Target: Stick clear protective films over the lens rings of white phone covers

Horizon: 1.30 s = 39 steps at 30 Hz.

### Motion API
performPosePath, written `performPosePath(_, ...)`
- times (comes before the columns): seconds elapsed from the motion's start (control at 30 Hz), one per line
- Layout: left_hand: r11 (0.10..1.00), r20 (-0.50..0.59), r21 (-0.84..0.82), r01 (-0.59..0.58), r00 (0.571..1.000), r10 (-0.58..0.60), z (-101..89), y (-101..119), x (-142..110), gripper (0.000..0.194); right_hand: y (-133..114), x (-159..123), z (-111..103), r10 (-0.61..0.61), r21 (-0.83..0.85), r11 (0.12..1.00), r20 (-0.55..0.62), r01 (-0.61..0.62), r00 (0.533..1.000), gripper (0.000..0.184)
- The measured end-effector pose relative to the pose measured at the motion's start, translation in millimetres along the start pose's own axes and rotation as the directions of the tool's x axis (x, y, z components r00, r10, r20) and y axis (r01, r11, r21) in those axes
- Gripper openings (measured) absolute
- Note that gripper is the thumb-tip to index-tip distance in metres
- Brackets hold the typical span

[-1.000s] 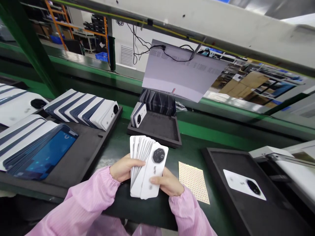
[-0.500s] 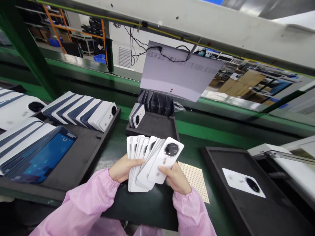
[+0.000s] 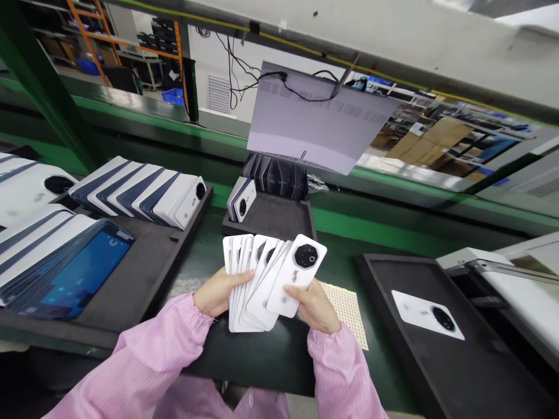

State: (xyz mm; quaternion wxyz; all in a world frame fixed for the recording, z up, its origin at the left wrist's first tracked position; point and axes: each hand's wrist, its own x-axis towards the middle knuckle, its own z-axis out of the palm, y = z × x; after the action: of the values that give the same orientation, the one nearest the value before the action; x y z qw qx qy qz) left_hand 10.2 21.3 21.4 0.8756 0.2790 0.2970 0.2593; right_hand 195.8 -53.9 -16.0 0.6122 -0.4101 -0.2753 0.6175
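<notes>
A fanned stack of thin white phone back panels (image 3: 244,302) is held up between both hands over the green bench. My left hand (image 3: 223,292) is closed round the left part of the fan, with its thumb across the front. My right hand (image 3: 315,305) grips the right end, thumb on the face of the front panel (image 3: 293,285), which shows a round black camera area and dark lettering. The panels behind overlap, so their lower layers are hidden. Just right of my right hand, a yellowish sheet of small dots (image 3: 347,311) lies on the bench.
To the left, a black tray (image 3: 126,285) holds rows of white and dark blue panels. A smaller black tray (image 3: 279,212) at the back carries a few panels and dark inserts. One white panel (image 3: 425,314) lies in the right tray (image 3: 393,343). A grey monitor-like board (image 3: 318,122) hangs behind.
The panels at the right of the fan have shifted slightly, spreading the front one a little further out. Both hands keep their hold; the whole view has moved slightly.
</notes>
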Motion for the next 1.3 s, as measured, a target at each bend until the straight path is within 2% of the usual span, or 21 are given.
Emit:
performPosePath(0.17,0.993,-0.036,-0.100,0.066,0.997,-0.070,-3.1,0,4,0.024,-1,-1,-6,0.048,-0.024,0.999,0.019,-0.048,0.999,0.044)
performPosePath(0.3,0.975,0.010,-0.179,0.130,0.991,-0.130,-5.8,-1,7,0.028,1,-1,-10,0.113,-0.038,0.993,0.066,-0.110,0.991,0.046)
performPosePath(0.6,0.973,0.093,-0.158,0.171,0.983,-0.157,-8.8,-4,7,0.033,7,3,-8,0.158,-0.073,0.986,0.121,-0.150,0.980,0.041)
performPosePath(0.77,0.995,0.077,-0.093,0.044,0.996,-0.037,-6.9,-4,1,0.028,9,2,-4,0.073,-0.071,0.995,0.110,-0.065,0.991,0.044)
performPosePath(0.9,0.999,0.120,-0.028,-0.026,0.992,0.029,-4.6,-4,-3,0.030,9,1,1,-0.006,-0.119,0.993,0.087,0.017,0.996,0.052)
performPosePath(1.03,0.989,0.155,0.084,-0.124,0.982,0.110,-3.7,-7,-6,0.037,11,-1,-3,-0.094,-0.198,0.975,0.040,0.100,0.995,0.057)
performPosePath(1.13,0.955,0.154,0.190,-0.226,0.968,0.198,-3.8,-10,-7,0.045,13,-2,-6,-0.130,-0.321,0.938,0.012,0.127,0.991,0.041)
performPosePath(1.2,0.909,0.177,0.263,-0.324,0.942,0.285,-3.6,-11,-6,0.051,14,-3,-6,-0.156,-0.385,0.911,0.006,0.146,0.988,0.029)
performPosePath(1.3,0.822,0.213,0.375,-0.429,0.903,0.373,-3.6,-11,-2,0.053,17,-3,-3,-0.200,-0.382,0.904,0.019,0.192,0.980,0.036)
